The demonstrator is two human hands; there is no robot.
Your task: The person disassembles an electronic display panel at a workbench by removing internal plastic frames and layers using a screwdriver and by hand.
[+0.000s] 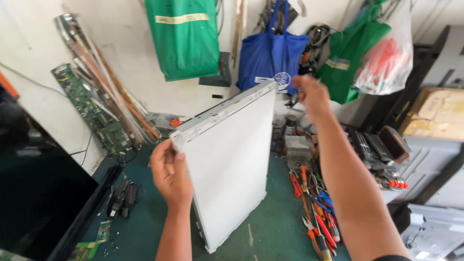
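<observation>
Forearms nearest, both raised from the lower edge. Left hand (170, 173) pinching the near upper corner of a white backlight panel (229, 164), thumb over the front face, fingers behind. Right hand (313, 96) raised at the far upper corner; fingers blurred, appear curled on the edge, firmness of grip not determinable. Panel held upright and tilted, lower corner near or resting on the green bench (270, 227); contact not confirmable. Grey frame strip noted along the top edge.

Progress, as judged: panel already lifted off the bench and free of any housing; not set down anywhere, no destination visible.

Right of the panel on the bench: scattered screwdrivers and pliers (316, 212) with red, orange and blue handles, then a stack of remote controls (374, 150). Left: dark flat screen (43, 198) lying along the bench edge, small black parts (123, 195) beside it.

Further back, against the wall: green circuit board (92, 108) leaning, with a bundle of long strips (108, 82) alongside.

Hanging on the wall, left to right: green bag (183, 38) with a pale tape band across it; blue tote bag (270, 55) with a round white emblem low down; second green bag (350, 55) with a small pale label; clear plastic bag (389, 60) holding red items. Far right: brown cardboard box (437, 113), grey plastic back covers (430, 169) below.
</observation>
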